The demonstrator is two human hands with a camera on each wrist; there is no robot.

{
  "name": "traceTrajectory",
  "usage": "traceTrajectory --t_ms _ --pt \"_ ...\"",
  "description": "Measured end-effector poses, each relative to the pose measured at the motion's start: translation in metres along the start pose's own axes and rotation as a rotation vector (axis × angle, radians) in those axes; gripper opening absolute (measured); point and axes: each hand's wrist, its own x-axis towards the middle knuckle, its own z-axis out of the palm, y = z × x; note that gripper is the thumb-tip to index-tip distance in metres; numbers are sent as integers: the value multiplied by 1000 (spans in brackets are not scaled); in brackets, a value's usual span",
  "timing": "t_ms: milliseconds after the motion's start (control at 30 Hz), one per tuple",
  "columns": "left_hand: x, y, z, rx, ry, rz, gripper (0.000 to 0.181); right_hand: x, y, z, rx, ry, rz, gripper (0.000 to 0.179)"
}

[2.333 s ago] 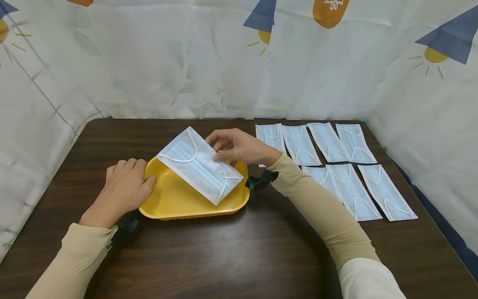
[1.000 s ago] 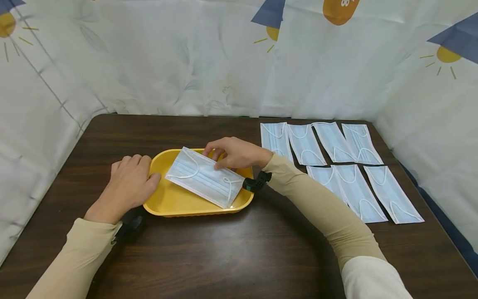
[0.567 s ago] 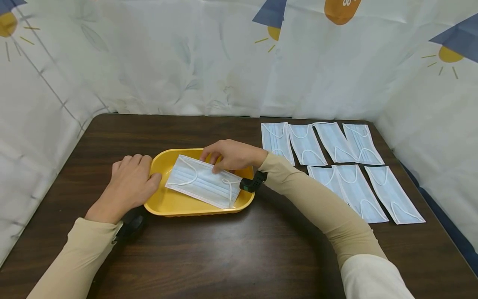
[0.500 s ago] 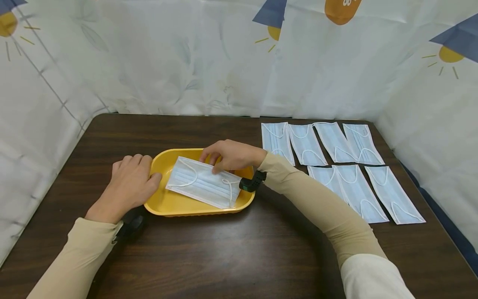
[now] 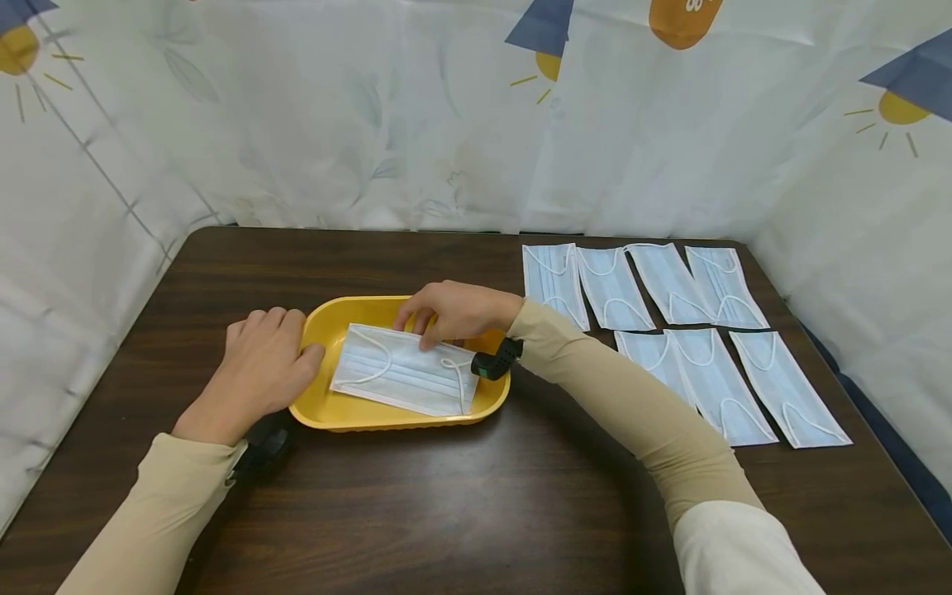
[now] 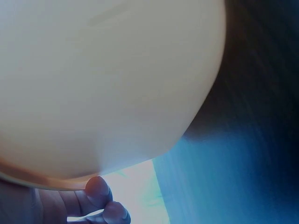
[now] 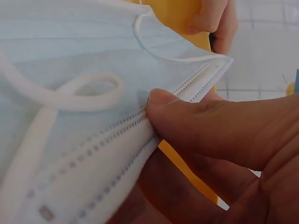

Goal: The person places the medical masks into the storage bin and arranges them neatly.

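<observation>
In the head view, a light blue face mask (image 5: 405, 372) with white ear loops slopes down into a yellow tray (image 5: 320, 405). My right hand (image 5: 455, 312) pinches its far edge; close up in the right wrist view, the thumb (image 7: 187, 116) presses on the stitched white border, with the fingers behind it. At the tray's left end my left hand (image 5: 256, 364) holds the rim, thumb over the inside. The left wrist view shows fingertips (image 6: 99, 189) at the rim beside the pale-looking tray (image 6: 117, 84).
Several more face masks (image 5: 725, 384) lie in two rows on the right of the dark wooden table (image 5: 416, 504). White patterned cloth (image 5: 312, 124) hangs behind and at both sides. A black band (image 5: 497, 359) sits on the right wrist, over the tray's right end.
The right hand has lowered the face mask into the tray, and the mask has turned from steeply slanted to nearly lined up with it. The left hand stays on the rim.
</observation>
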Motion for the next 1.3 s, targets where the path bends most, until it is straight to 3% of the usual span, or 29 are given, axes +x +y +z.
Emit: traceTrajectory --t_ms 633,1300 --pt "1 3 -2 13 -7 2 32 13 1 4 48 -28 -21 34" --pt "0 1 0 10 -33 -17 37 19 -3 7 -11 -52 -37 31"
